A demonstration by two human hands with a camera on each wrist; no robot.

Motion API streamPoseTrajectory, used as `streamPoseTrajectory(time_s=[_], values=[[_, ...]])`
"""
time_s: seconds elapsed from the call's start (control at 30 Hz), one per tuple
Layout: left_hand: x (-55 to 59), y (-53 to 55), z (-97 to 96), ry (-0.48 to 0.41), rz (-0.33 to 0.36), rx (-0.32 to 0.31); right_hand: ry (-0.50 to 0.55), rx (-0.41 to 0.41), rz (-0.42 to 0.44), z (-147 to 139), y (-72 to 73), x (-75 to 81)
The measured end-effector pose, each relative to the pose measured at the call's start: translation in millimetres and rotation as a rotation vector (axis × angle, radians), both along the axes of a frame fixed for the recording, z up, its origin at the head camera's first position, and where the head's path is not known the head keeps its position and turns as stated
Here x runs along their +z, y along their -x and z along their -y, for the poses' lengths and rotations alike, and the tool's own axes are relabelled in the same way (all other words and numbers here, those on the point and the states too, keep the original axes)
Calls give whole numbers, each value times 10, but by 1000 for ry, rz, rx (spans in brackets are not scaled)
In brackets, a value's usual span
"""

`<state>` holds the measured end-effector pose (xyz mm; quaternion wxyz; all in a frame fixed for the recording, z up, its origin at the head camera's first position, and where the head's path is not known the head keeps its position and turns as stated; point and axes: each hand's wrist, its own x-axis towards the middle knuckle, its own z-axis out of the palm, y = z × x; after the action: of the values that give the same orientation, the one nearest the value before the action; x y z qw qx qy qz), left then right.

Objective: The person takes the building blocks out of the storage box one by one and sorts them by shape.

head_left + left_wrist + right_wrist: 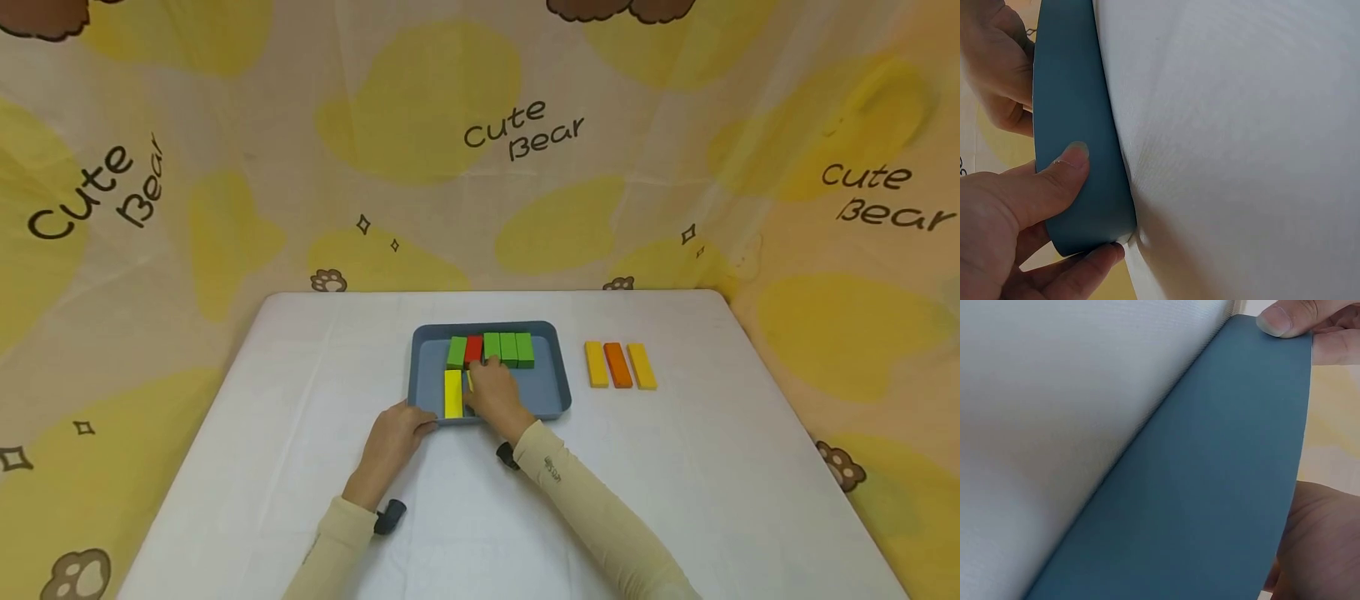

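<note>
A blue-grey tray [551,392] lies on the table. My left hand [397,433] grips its near left corner; in the left wrist view the thumb [1066,178] presses the outer wall [1082,81] and other fingers wrap the corner. Over the tray's near half, my right hand [495,392] points downward, its fingers at a yellow block that shows only as a sliver [470,381]. Left of it stands another yellow block [453,393]. Along the far side sit a green block [457,352], a red block [474,350] and three more green blocks [508,348]. The tray wall hides the right fingertips in the right wrist view.
To the right of the tray, two yellow blocks [596,364] and an orange block [618,365] between them lie side by side on the white tablecloth [300,358]. A patterned curtain [420,192] rises behind the table's far edge.
</note>
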<state>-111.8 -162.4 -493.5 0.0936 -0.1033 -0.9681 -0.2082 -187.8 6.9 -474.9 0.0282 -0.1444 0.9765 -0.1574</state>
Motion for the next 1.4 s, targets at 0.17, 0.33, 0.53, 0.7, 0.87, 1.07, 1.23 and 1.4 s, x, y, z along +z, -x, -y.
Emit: streamPoseTrajectory(time_s=[0.17, 0.33, 0.53, 0.7, 0.87, 1.07, 1.23, 1.4], values=[[11, 1, -1, 4, 14, 2, 12, 7, 16, -38, 7, 23], [43, 6, 0, 8, -7, -13, 39, -3, 21, -96, 19, 127], [79, 26, -3, 3, -10, -14, 66, -22, 28, -155, 44, 253], [67, 35, 3, 4, -11, -12, 59, -49, 41, -257, 81, 308], [53, 48, 15, 5, -25, -10, 79, -88, 63, -461, 169, 415], [65, 39, 20, 11, -21, -16, 90, -144, 54, -805, 288, 512], [67, 18, 13, 12, -23, -18, 81, -199, 65, -1141, 387, 536], [59, 4, 6, 6, -23, -20, 51, -223, 72, -1550, 502, 516]])
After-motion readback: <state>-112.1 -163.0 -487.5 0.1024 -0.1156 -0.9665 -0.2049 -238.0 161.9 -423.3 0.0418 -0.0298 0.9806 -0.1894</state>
